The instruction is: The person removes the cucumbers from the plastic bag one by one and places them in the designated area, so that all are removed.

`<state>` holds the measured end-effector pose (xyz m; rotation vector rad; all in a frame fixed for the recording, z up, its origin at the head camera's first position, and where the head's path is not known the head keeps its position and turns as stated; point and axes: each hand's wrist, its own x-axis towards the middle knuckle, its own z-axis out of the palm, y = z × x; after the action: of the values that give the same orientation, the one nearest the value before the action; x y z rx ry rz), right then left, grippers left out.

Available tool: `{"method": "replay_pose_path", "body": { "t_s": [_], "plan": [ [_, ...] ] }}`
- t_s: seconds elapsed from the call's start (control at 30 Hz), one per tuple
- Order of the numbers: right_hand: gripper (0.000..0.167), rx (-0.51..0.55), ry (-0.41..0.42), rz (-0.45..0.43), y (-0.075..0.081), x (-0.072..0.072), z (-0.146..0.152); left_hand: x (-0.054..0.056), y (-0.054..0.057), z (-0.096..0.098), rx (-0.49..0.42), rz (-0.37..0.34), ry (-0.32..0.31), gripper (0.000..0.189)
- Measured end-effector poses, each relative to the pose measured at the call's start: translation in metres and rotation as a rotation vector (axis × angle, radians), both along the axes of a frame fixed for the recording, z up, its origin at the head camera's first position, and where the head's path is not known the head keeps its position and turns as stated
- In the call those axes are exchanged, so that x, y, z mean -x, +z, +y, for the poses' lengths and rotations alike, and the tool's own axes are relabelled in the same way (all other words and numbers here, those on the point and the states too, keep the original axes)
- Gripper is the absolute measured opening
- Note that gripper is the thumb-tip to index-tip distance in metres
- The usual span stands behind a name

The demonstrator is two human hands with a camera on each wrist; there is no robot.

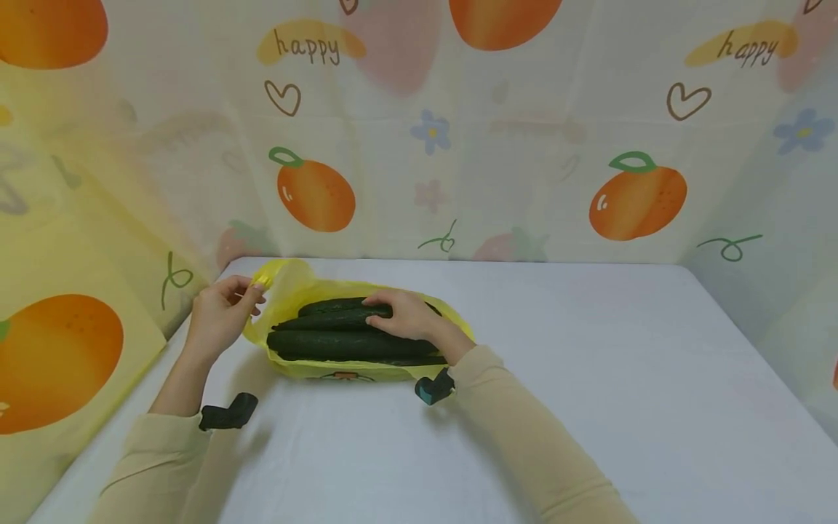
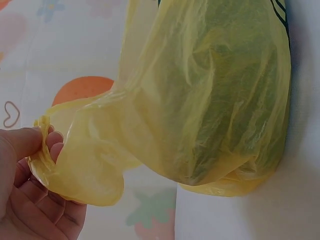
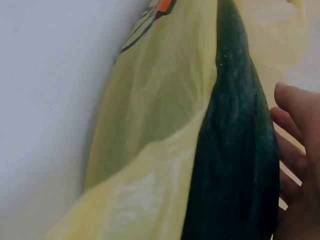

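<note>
A yellow plastic bag [image 1: 366, 372] lies on its side on the white table, with its mouth wide and several long dark green cucumbers [image 1: 353, 343] inside. At its left end, my left hand [image 1: 222, 309] pinches the gathered handle [image 2: 45, 145] between thumb and fingers, drawing it up and away from the load. My right hand [image 1: 409, 314] reaches into the mouth from the right, its thumb and fingers curved about a cucumber towards the back. In the right wrist view, a nearer cucumber [image 3: 232, 135] partly hides those fingers.
Beneath everything is a white-covered table [image 1: 589, 378], its right side stretching beyond the bag. A printed cloth [image 1: 511, 145] with oranges and hearts hangs behind it and along the sides. Dark wrist cameras [image 1: 229, 412] stick out from both cuffs.
</note>
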<state>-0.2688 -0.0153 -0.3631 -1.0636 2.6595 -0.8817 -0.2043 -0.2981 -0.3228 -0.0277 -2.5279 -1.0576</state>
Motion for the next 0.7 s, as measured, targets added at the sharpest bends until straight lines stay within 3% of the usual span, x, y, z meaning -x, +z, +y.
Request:
{"method": "replay_pose_path", "body": {
  "t_s": [0.33, 0.7],
  "plan": [
    [0.044, -0.185, -0.099, 0.094, -0.007, -0.001, -0.009, 0.002, -0.001, 0.000, -0.003, -0.021, 0.010, 0.030],
    [0.038, -0.175, -0.161, 0.222, -0.009, -0.010, -0.013, 0.003, -0.002, -0.001, -0.002, -0.015, 0.000, 0.031]
  ]
}}
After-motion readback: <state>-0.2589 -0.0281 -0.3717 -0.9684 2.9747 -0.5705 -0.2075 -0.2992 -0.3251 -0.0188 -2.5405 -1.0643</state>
